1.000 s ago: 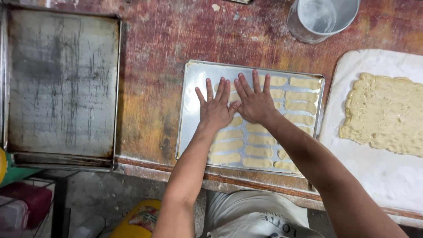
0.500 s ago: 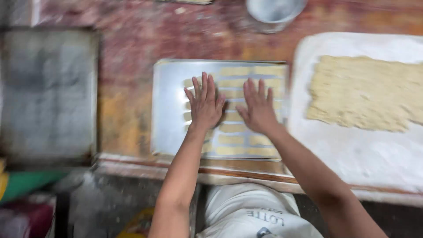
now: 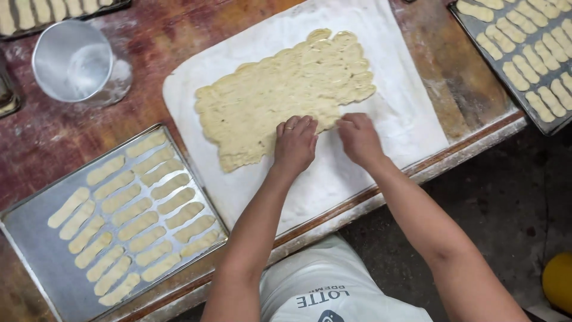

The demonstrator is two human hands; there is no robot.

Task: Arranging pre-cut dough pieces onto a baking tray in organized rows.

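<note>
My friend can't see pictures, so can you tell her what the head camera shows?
Two bare hands, left hand and right hand, press on the near edge of a flat dough sheet lying on a floured white cloth. Beside it, a metal tray holds rows of dough strips, with a metal cup behind.

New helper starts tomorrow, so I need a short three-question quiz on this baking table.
1. True or false: both hands rest on the near edge of the flat dough sheet.
2. Which lies under the dough sheet? A) bare wood B) floured white cloth C) metal tray
3. Fill in: the tray beside the left hand holds dough ____ in rows.

Key: 1 true: the left hand and right hand touch its near edge. 2 B. 3 strips.
</note>
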